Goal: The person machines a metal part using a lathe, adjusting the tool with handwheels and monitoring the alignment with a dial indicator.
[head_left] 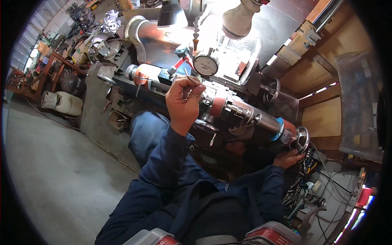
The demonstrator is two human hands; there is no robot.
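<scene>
My left hand (184, 102) is raised over the middle of a machine, thumb and fingers pinched together. A thin dark stick shows at its fingertips; whether the hand grips it I cannot make out. Just beyond these fingers is a round white-faced dial gauge (206, 65), near a red and teal arm (182, 59). My right hand (289, 158) has its fingers curled against the lower rim of a metal handwheel (301, 140), at the right end of the machine's long spindle housing (267, 122). An orange-red collar (219, 104) surrounds the shaft between my hands.
Two lamps, one black (172, 16) and one pale (239, 20), hang over the machine. A second handwheel (272, 90) sits behind. Wooden shelving (322, 118) stands right, with tools and cables below it. Metal parts crowd the far left, near a dirty white tank (68, 103).
</scene>
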